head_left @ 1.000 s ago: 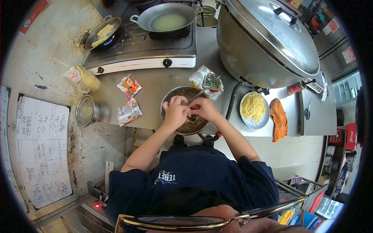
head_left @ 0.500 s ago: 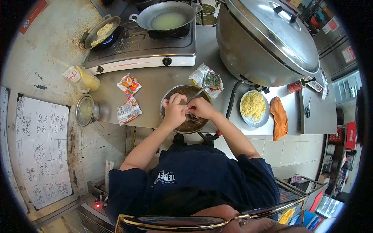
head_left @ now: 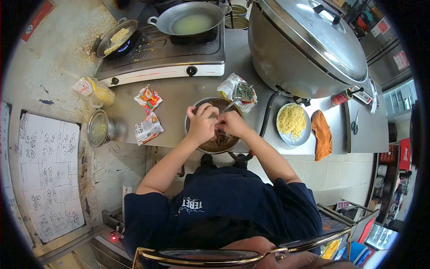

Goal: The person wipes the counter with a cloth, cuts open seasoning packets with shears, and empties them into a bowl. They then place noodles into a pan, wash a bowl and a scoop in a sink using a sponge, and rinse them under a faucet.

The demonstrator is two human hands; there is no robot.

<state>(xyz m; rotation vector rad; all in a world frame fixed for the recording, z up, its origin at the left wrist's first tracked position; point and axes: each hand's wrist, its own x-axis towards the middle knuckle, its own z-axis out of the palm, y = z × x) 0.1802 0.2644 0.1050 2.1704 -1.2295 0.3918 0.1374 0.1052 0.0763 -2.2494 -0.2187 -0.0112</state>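
Both hands are over a metal bowl [head_left: 224,149] with brown, dark contents and a spoon handle leaning out at its upper right. My left hand [head_left: 202,124] has its thumb and index finger pinched together at the bowl's middle, the other fingers curled. Against it, my right hand [head_left: 233,124] is closed in a pinch too. What lies between the fingertips is too small to make out. Beyond the bowl lies an opened noodle wrapper [head_left: 227,84] with a dark green sachet [head_left: 244,91] on it.
A stove [head_left: 161,62] carries a pan of noodles [head_left: 117,39] over a flame and a wok [head_left: 190,22]. Also in view are wrappers [head_left: 148,128], a strainer [head_left: 97,128], a plate of noodles [head_left: 292,123], an orange cloth [head_left: 321,134] and a large lidded pot [head_left: 291,54].
Both hands have risen slightly toward the bowl's far side and stay together. More of the dark clump in the bowl now shows below them.
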